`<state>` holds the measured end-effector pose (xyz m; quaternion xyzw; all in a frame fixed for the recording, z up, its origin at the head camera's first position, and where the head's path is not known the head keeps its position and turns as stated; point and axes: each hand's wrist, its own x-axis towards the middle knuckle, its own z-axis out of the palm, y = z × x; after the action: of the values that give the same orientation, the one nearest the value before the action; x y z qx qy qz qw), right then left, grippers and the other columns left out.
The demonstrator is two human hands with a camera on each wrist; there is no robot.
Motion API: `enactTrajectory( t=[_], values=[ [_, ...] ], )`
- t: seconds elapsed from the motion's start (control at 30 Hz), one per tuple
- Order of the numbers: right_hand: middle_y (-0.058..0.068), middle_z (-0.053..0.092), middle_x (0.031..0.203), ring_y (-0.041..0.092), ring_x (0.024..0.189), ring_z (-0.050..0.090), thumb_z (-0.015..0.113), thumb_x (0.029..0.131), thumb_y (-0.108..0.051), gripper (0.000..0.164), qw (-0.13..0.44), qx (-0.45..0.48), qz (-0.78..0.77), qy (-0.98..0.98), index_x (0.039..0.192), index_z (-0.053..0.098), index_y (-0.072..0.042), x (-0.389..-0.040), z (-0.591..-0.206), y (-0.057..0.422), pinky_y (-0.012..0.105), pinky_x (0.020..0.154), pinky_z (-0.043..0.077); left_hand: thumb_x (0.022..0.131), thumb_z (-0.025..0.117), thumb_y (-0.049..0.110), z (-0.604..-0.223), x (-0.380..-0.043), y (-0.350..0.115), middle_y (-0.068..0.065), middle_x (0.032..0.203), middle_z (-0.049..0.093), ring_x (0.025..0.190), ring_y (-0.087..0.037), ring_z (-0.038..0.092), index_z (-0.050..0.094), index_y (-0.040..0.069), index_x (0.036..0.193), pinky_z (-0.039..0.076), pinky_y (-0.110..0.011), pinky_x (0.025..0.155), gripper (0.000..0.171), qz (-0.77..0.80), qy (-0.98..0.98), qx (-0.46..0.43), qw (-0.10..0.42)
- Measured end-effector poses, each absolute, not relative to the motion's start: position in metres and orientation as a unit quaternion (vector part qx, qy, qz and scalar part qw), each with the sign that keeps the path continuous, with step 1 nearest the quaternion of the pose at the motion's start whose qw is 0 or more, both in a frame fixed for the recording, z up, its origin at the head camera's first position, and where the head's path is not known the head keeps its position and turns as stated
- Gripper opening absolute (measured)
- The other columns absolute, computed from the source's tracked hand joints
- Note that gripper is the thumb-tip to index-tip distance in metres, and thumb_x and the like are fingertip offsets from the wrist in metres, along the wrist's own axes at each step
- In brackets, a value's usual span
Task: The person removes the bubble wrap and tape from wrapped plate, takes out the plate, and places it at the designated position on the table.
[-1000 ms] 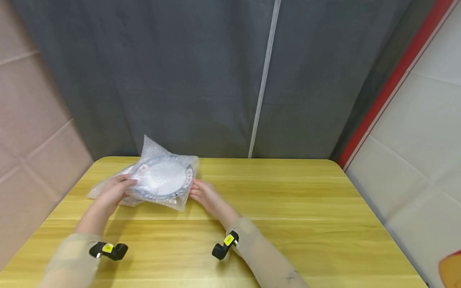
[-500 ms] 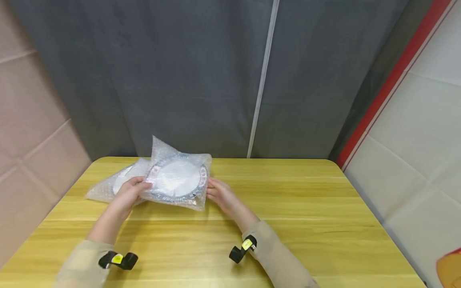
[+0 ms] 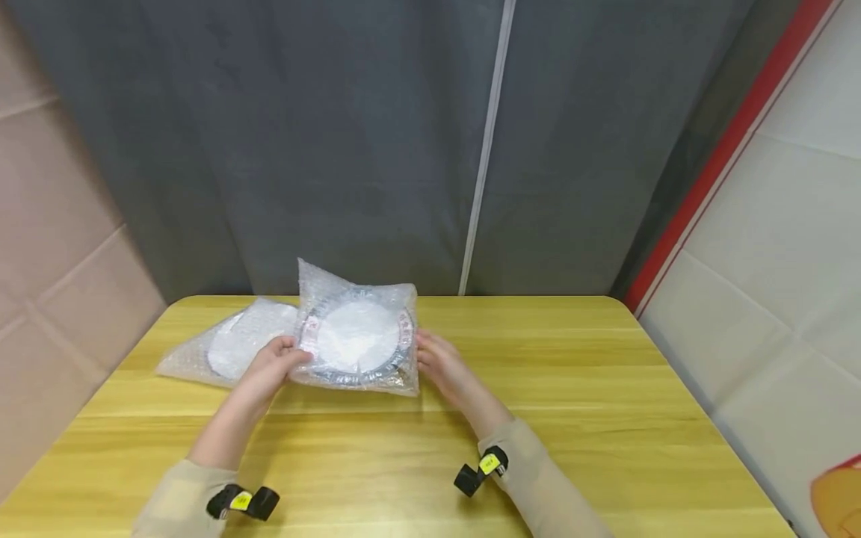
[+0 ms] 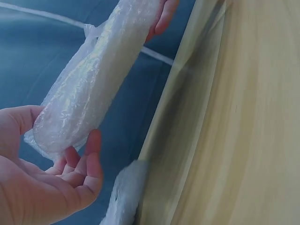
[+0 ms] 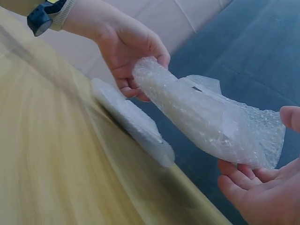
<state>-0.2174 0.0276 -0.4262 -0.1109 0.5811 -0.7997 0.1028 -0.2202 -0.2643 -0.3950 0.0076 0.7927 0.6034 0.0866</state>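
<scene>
A bubble-wrapped plate (image 3: 358, 336), round and white with a dark patterned rim and reddish marks at both sides, is held up off the table, its face tilted toward the head camera. My left hand (image 3: 269, 366) grips its left edge, thumb over the front and fingers behind, as the left wrist view also shows. At the right edge, my right hand (image 3: 447, 366) holds the wrap; in the right wrist view its fingers (image 5: 239, 176) lie beneath and the thumb is at the wrap's corner. A second bubble-wrapped plate (image 3: 235, 344) lies on the table to the left, partly behind my left hand.
The wooden table (image 3: 538, 403) has rounded far corners. A dark grey curtain (image 3: 336, 149) with a pale strip hangs right behind it. Light panels stand left (image 3: 67, 299) and right (image 3: 773, 299), the right one with a red border.
Both hands have carried the bubble-wrapped plate to the right, from over the second wrapped plate. More of that second plate now shows, and it stays in place.
</scene>
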Motion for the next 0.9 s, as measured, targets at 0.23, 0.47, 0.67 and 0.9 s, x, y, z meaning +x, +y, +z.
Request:
enactTrajectory(
  t=[0.23,0.47,0.67,0.9],
  values=[
    [0.030,0.038,0.140,0.036,0.123,0.047,0.040,0.100,-0.017,0.052,0.090,-0.125,-0.781,0.605,0.141,0.029,0.013,-0.214,-0.423,0.048,0.041,0.106,0.035,0.088,0.060,0.009,-0.395,-0.217,-0.246,0.001,0.081,0.041,0.071,-0.010,0.041,0.035,0.001,0.111,0.040,-0.024,0.065,0.035,0.613,0.786,0.028,0.078],
    [0.029,0.041,0.136,0.028,0.117,0.052,0.040,0.100,-0.017,0.049,0.085,-0.108,-0.774,0.618,0.138,0.031,0.013,-0.211,-0.423,0.065,0.040,0.105,0.036,0.086,0.062,0.007,-0.395,-0.214,-0.228,0.000,0.079,0.040,0.071,-0.012,0.040,0.035,0.003,0.105,0.037,-0.026,0.066,0.034,0.620,0.780,0.043,0.077],
    [0.027,0.043,0.136,0.031,0.120,0.051,0.041,0.100,-0.018,0.048,0.083,-0.103,-0.765,0.630,0.138,0.033,0.011,-0.210,-0.423,0.079,0.041,0.105,0.035,0.086,0.064,0.010,-0.397,-0.213,-0.217,-0.002,0.082,0.039,0.074,-0.015,0.039,0.036,0.002,0.104,0.038,-0.030,0.069,0.035,0.609,0.788,0.046,0.081],
    [0.028,0.044,0.136,0.031,0.120,0.051,0.042,0.099,-0.018,0.050,0.086,-0.109,-0.750,0.647,0.139,0.033,0.012,-0.207,-0.426,0.095,0.043,0.106,0.034,0.085,0.068,0.016,-0.403,-0.212,-0.206,-0.006,0.086,0.046,0.075,-0.017,0.045,0.040,0.001,0.105,0.042,-0.035,0.072,0.037,0.582,0.807,0.057,0.090]
  ],
)
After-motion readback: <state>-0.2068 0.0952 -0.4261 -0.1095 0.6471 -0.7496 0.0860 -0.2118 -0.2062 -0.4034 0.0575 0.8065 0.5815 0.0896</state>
